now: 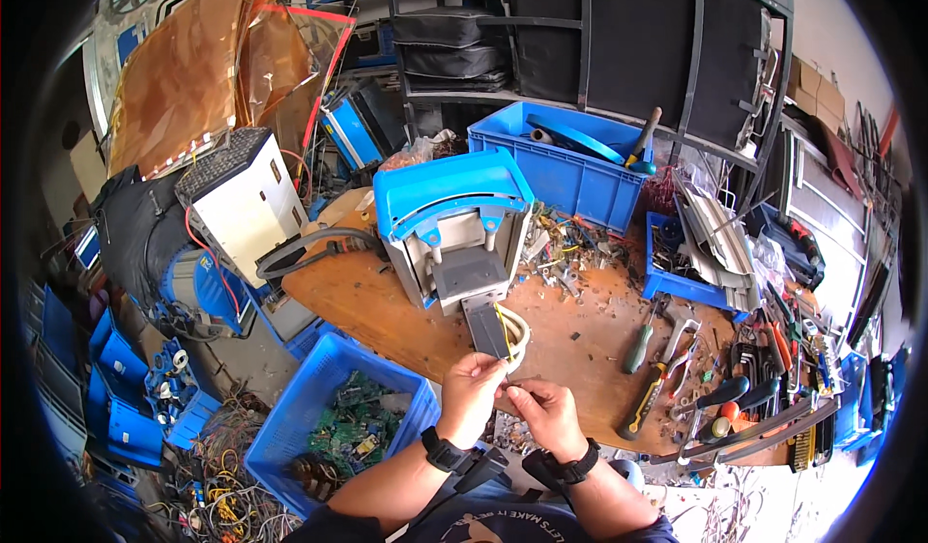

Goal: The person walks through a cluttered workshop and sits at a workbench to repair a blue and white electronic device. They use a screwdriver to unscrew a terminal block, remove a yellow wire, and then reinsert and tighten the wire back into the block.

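Currently my left hand (471,381) and right hand (543,410) meet at the near edge of the wooden workbench (406,316), fingers pinched together on the white cable (518,342) trailing from the blue-topped machine (457,226) standing just beyond. Below left, a blue crate (290,417) holds circuit boards (350,429).

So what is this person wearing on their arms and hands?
Both hands are bare, no gloves. The left hand has a black watch at the wrist, the right hand a black wristband. The forearms are uncovered; a dark blue top shows at the picture's lower edge.
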A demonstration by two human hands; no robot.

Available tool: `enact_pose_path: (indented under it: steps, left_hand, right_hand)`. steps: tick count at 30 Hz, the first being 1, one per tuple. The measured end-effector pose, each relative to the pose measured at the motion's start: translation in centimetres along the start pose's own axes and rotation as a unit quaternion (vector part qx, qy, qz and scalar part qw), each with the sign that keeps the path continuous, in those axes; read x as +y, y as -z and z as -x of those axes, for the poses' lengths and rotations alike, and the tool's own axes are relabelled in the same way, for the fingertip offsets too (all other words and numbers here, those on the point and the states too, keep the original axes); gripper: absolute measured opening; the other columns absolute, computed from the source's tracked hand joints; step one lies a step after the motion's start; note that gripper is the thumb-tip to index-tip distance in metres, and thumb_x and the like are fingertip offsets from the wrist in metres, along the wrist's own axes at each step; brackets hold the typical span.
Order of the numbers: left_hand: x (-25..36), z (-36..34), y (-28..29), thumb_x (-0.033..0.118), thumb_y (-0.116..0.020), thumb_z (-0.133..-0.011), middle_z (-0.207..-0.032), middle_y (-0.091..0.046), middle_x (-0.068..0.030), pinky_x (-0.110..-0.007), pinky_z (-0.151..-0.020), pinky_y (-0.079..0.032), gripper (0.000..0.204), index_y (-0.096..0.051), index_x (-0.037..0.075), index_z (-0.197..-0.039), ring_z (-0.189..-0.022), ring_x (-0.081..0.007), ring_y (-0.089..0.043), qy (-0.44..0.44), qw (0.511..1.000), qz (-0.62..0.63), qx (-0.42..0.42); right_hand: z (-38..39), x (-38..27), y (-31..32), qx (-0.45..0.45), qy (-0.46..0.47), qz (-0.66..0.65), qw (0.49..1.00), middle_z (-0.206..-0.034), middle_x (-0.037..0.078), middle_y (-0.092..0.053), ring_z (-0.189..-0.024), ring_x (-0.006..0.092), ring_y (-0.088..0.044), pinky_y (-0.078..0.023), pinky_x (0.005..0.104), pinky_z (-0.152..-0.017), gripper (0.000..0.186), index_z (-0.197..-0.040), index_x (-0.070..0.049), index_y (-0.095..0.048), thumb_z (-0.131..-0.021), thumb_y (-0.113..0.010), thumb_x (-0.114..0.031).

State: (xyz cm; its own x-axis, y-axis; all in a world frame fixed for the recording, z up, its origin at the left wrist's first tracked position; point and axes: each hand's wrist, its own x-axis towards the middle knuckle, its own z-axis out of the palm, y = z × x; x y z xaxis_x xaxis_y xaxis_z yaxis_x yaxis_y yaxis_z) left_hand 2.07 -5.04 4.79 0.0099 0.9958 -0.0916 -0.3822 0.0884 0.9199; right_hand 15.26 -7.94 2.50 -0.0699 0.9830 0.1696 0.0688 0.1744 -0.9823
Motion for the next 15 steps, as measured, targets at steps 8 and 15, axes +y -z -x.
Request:
enact_pose_path:
  steps: [8, 15]
  left_hand:
    - [-0.2, 0.4, 0.0, 0.009, -0.062, -0.087, -0.065, -0.056, 0.0019, -0.019, -0.049, -0.037, 0.011, -0.059, 0.004, -0.078, -0.054, -0.0035, -0.047, -0.008, 0.999, -0.033, 0.003]
    - [1.8, 0.5, 1.5, 0.008, -0.069, -0.079, -0.072, -0.061, -0.0084, -0.026, -0.054, -0.046, 0.022, -0.061, 0.001, -0.098, -0.057, -0.0147, -0.056, -0.237, 0.882, -0.405, 0.031]
  right_hand:
    - [-0.2, 0.0, -0.7, 0.047, -0.017, -0.026, 0.998, -0.060, 0.000, -0.056, -0.055, 0.0046, -0.047, -0.038, 0.0235, -0.049, 0.021, -0.083, 0.002, -0.066, -0.090, -0.060, -0.017]
    - [-2.2, 0.4, 0.7, 0.028, -0.162, -0.177, 0.970, -0.061, 0.001, -0.058, -0.050, 0.0083, -0.052, -0.040, 0.0207, -0.047, 0.029, -0.073, -0.003, -0.061, -0.093, -0.053, -0.022]
